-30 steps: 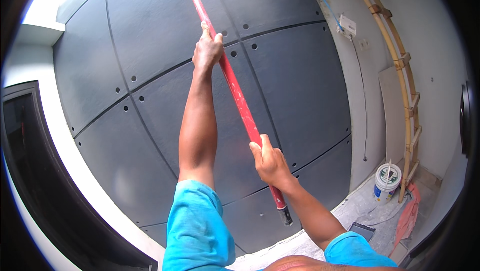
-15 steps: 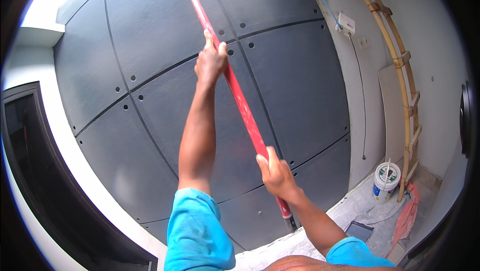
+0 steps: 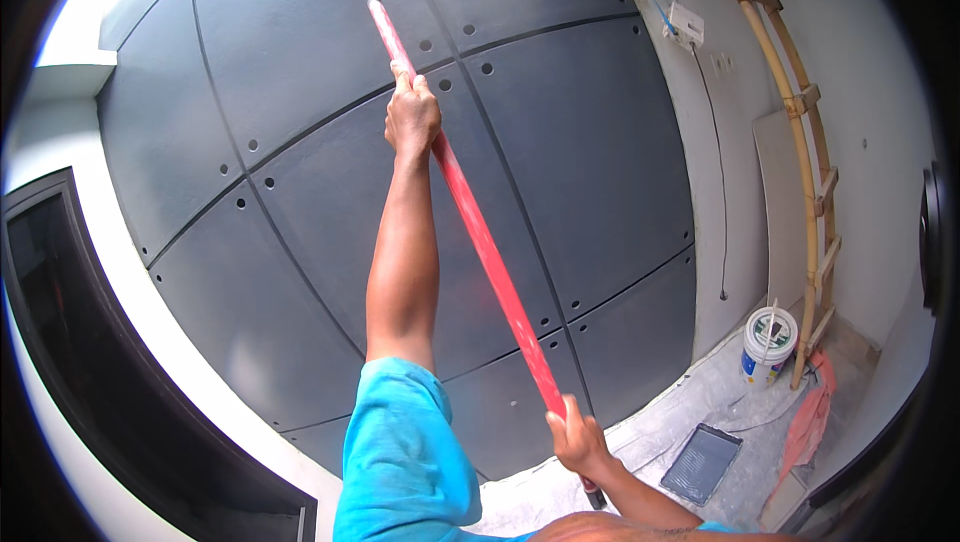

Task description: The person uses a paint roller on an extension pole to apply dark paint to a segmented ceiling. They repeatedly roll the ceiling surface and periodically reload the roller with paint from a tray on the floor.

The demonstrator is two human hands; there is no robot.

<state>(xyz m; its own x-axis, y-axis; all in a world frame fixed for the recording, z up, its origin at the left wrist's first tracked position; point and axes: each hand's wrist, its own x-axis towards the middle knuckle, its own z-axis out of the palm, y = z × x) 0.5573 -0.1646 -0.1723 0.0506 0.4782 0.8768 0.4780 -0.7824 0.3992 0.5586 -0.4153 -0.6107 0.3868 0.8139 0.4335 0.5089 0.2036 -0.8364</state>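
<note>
Dark door (image 3: 75, 342) far left. Left hand (image 3: 412, 114) closed round red pole (image 3: 487, 244), upper part; pole slants down-right in front of grey wall (image 3: 620, 162). Right hand (image 3: 580, 438) closed round same pole near bottom end. Then tray (image 3: 702, 462) on floor sheet (image 3: 640, 432), white bucket (image 3: 766, 350), ladder (image 3: 809, 202) upright beside bucket.

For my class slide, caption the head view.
Left hand and right hand grip a red pole before a dark panelled wall.
</note>
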